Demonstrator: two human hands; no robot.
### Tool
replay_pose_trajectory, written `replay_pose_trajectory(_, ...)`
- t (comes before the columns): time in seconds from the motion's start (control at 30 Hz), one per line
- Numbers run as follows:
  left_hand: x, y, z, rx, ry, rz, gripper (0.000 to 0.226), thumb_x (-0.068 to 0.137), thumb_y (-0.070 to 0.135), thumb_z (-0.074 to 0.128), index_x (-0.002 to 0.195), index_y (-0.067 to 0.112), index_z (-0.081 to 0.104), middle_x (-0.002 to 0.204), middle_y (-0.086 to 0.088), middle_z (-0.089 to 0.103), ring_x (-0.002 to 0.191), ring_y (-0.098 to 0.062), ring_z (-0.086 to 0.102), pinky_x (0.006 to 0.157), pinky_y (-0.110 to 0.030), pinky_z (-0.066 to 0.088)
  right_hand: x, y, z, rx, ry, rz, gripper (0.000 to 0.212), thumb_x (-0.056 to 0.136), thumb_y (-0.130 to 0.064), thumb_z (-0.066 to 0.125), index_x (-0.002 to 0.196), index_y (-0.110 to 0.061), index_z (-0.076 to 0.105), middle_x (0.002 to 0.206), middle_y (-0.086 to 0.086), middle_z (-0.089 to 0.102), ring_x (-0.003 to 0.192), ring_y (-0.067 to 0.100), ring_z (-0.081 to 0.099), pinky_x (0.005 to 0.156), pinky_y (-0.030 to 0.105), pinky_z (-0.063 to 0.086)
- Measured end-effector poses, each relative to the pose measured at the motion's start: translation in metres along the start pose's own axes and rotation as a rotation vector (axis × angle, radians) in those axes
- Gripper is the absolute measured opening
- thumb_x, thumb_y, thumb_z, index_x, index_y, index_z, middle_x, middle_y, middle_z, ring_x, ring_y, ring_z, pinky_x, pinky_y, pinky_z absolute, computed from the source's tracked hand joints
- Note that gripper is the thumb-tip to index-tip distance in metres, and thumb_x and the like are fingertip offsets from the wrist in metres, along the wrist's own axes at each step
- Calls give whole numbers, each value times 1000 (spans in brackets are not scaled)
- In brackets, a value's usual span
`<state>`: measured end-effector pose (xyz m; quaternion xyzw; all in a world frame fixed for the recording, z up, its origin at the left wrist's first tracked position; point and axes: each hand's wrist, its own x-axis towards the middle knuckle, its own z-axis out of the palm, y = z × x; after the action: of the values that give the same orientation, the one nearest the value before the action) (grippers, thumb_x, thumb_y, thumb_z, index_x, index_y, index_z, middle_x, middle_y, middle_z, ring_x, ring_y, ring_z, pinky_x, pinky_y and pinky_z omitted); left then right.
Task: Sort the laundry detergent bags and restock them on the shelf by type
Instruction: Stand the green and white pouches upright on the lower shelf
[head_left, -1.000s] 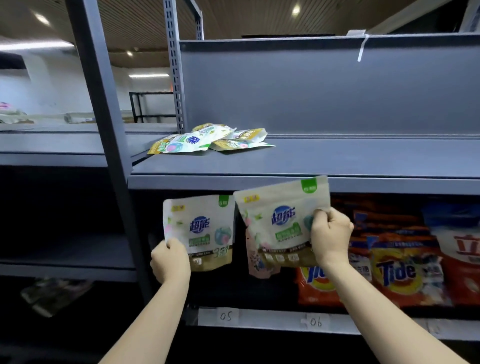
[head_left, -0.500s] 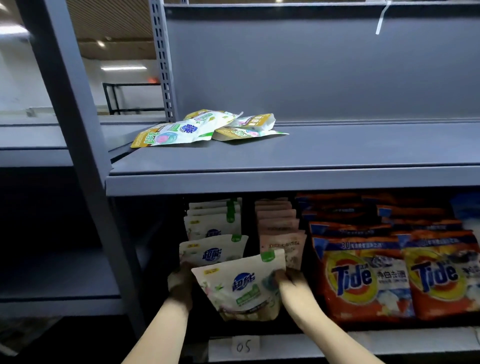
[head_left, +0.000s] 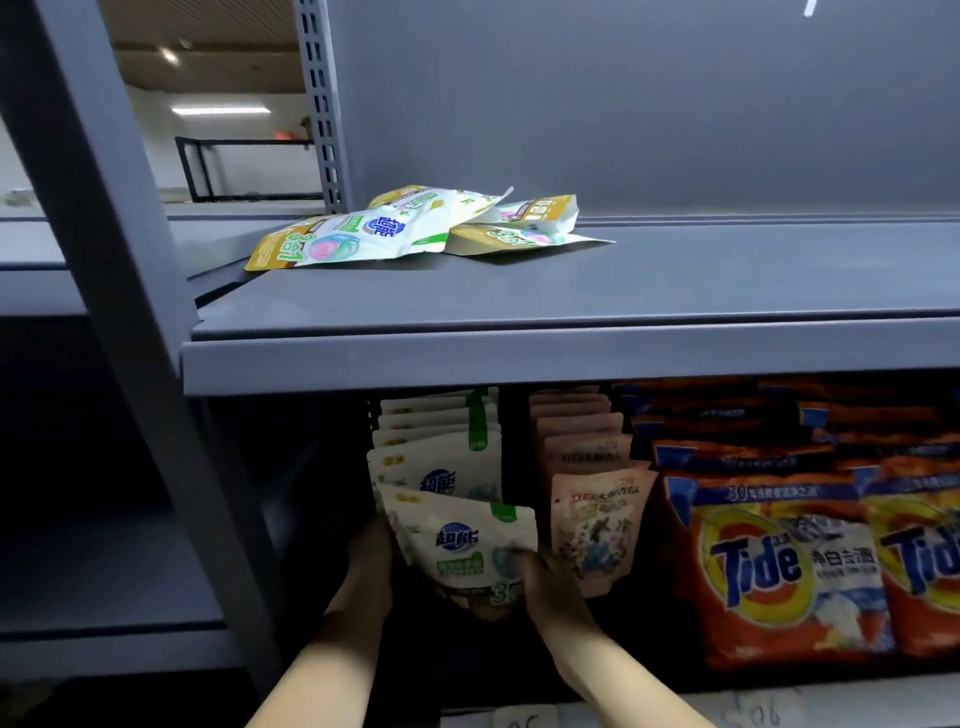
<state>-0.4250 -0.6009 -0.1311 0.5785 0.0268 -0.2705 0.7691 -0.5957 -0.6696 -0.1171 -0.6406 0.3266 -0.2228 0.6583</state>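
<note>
Both hands reach into the lower shelf bay. Left hand (head_left: 371, 551) sits at the left edge of the front white-green detergent pouch (head_left: 462, 545); fingers hidden behind the pouch, so grip cannot be told. Right hand (head_left: 540, 577) pinches the pouch's lower right corner, thumb on its face. Pouch tilted, top leaning left, at the front of a row of matching white-green pouches (head_left: 441, 441). Just right of that row: a row of pink floral pouches (head_left: 592, 519), upright, apart from the held pouch. Further right, orange Tide bags (head_left: 779, 561) stacked and standing, filling the rest of the bay. On the upper shelf (head_left: 571, 301), left end: a loose pile of flat white-green pouches (head_left: 415, 228), overlapping.
</note>
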Motion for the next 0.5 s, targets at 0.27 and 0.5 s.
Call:
replay_pose_trajectory(0.27,-3,-11,-28,152,280,181,32,95,16,40,121,3,53,119,-10,56,110,-28,52,100,-40,39,37,1,19,85,-116,-63,25,90,-10,52,111,-20,60,107,3,69,93,6,67,77,20,54)
replay_pose_trajectory(0.5,-18,-35,-22,482,5,401,45,74,0,63,113,19,51,108,-2,63,103,-20,61,86,-37,52,70,28,31,31,-63,-125,36,89,-9,61,123,-18,56,122,10,64,110,21,63,95,39,52)
